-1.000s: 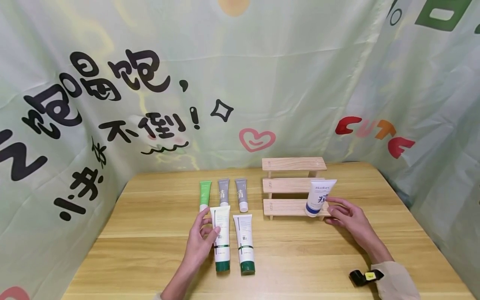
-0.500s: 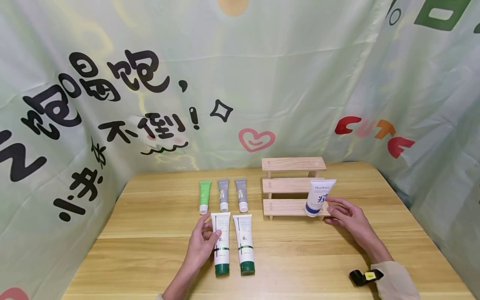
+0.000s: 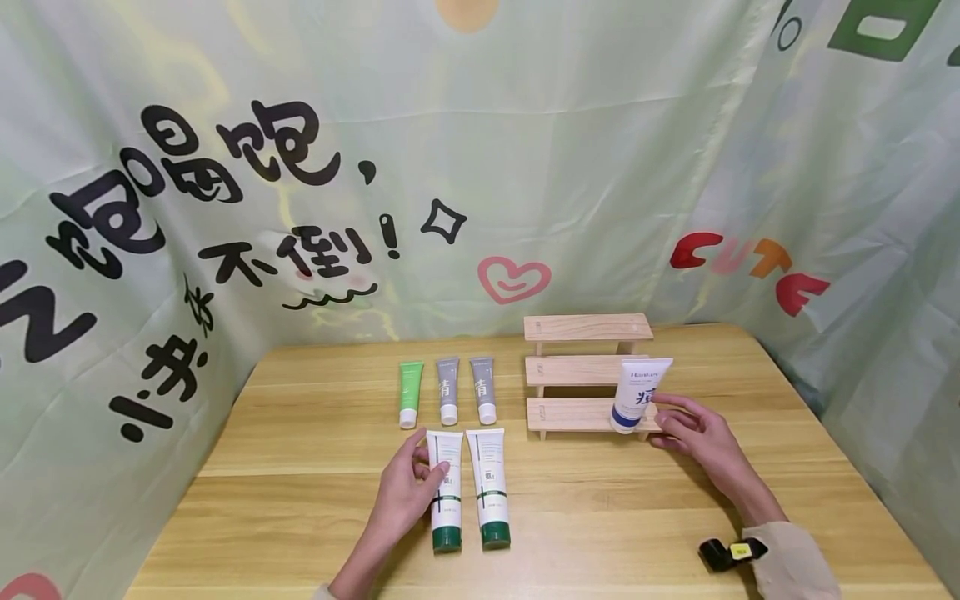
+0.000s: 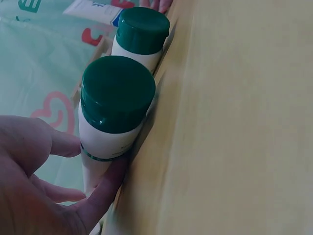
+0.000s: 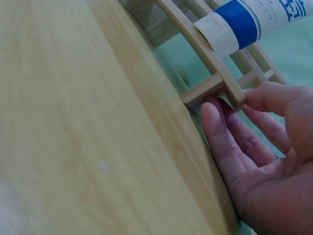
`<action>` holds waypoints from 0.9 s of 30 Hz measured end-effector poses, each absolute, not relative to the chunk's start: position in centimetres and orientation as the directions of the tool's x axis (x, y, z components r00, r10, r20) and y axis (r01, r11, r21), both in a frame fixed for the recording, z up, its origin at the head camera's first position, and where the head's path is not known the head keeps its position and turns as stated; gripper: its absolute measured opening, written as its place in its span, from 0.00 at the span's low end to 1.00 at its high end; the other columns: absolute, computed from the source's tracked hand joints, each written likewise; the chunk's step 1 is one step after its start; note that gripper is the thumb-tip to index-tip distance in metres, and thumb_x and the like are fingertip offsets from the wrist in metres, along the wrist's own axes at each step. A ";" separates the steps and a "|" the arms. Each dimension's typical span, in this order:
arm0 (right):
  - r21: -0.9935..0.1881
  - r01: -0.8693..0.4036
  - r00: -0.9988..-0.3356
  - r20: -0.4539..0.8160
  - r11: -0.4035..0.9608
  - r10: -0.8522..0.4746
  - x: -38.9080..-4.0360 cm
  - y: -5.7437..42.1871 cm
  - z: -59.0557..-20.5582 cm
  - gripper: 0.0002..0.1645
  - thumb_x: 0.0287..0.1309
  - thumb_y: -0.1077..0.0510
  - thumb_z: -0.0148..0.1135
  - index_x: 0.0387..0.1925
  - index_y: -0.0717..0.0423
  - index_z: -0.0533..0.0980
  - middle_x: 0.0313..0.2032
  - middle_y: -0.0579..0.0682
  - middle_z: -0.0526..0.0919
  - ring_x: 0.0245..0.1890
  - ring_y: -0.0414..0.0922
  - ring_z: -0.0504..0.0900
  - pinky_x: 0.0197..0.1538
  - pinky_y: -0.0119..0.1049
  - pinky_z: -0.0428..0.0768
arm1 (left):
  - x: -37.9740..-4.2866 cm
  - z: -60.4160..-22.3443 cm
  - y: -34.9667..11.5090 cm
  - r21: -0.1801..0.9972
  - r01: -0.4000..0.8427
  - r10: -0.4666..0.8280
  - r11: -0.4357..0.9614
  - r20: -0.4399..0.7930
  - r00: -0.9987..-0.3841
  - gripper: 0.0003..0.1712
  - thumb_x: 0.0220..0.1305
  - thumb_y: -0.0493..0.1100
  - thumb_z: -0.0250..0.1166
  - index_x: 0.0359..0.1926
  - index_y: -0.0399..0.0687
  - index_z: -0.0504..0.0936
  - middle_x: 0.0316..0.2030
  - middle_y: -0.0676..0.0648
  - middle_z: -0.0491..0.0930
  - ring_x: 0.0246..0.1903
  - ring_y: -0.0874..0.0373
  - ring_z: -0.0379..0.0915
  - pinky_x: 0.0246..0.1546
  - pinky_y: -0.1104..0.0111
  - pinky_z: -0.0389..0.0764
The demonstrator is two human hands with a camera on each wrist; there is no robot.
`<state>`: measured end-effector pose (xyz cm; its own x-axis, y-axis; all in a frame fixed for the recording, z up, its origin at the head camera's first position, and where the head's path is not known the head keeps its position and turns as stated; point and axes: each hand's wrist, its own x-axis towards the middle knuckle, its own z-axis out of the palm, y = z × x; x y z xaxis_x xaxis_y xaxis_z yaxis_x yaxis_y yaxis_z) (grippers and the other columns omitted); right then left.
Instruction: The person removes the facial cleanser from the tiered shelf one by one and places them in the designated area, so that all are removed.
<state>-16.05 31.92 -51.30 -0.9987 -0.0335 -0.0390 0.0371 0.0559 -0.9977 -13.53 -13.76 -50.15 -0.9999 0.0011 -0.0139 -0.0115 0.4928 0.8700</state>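
Observation:
My left hand grips a white squeeze tube with a green cap by its left edge, thumb on top. In the left wrist view, a finger reaches under the tube near the tabletop. A matching squeeze tube lies just to its right. My right hand holds the right end of the lowest step of a three-step wooden display stand. In the right wrist view, the fingers pinch the step's end from both sides. A white tube with a blue band leans back on that step, beside the fingertips.
Behind the white tubes lie a small green tube and two grey tubes, caps toward me. A printed cloth hangs behind the wooden table. A black device with a yellow label sits at the right cuff.
My left hand has brought the left white tube down and slightly toward me, then a little right, level with its twin. The right hand stays at the stand.

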 end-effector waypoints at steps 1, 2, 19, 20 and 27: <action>-0.998 0.037 -0.999 -0.039 0.054 -0.035 -16.0 31.9 -51.3 0.24 0.72 0.56 0.63 0.65 0.57 0.72 0.48 0.43 0.85 0.42 0.43 0.88 0.47 0.38 0.86 | -13.6 -50.1 -13.7 0.862 -0.011 0.003 0.506 -0.015 -1.000 0.40 0.65 0.37 0.70 0.73 0.30 0.63 0.43 0.42 0.78 0.32 0.57 0.73 0.25 0.71 0.76; -0.998 0.032 -0.999 -0.034 0.054 -0.040 -16.0 31.9 -51.2 0.23 0.72 0.56 0.62 0.65 0.57 0.73 0.48 0.42 0.85 0.42 0.42 0.88 0.47 0.38 0.86 | -13.7 -50.1 -13.7 0.855 -0.013 0.006 0.518 -0.018 -1.000 0.40 0.65 0.37 0.70 0.73 0.30 0.63 0.43 0.43 0.78 0.31 0.57 0.73 0.24 0.71 0.76; -1.000 0.001 -0.998 -0.002 0.015 -0.062 -15.9 31.9 -51.0 0.22 0.73 0.59 0.61 0.65 0.59 0.73 0.48 0.43 0.86 0.42 0.44 0.88 0.46 0.38 0.86 | -14.0 -49.4 -14.4 0.800 0.028 0.096 0.599 -0.037 -0.995 0.35 0.70 0.40 0.67 0.69 0.24 0.66 0.39 0.45 0.72 0.28 0.58 0.69 0.18 0.71 0.73; -1.000 0.000 -0.998 -0.001 0.016 -0.061 -15.9 31.9 -51.0 0.22 0.73 0.59 0.61 0.65 0.60 0.72 0.47 0.43 0.86 0.42 0.45 0.88 0.46 0.38 0.86 | -14.0 -49.5 -14.5 0.803 0.027 0.098 0.596 -0.039 -0.994 0.33 0.70 0.41 0.66 0.68 0.25 0.68 0.39 0.45 0.72 0.28 0.58 0.69 0.18 0.71 0.73; -1.000 0.003 -0.998 -0.005 0.028 -0.061 -15.9 31.9 -51.0 0.20 0.73 0.59 0.61 0.63 0.55 0.74 0.48 0.42 0.86 0.42 0.44 0.88 0.47 0.38 0.86 | -14.1 -49.5 -14.6 0.824 0.019 0.113 0.567 -0.054 -0.992 0.25 0.71 0.40 0.66 0.62 0.28 0.73 0.39 0.44 0.71 0.28 0.57 0.69 0.18 0.69 0.75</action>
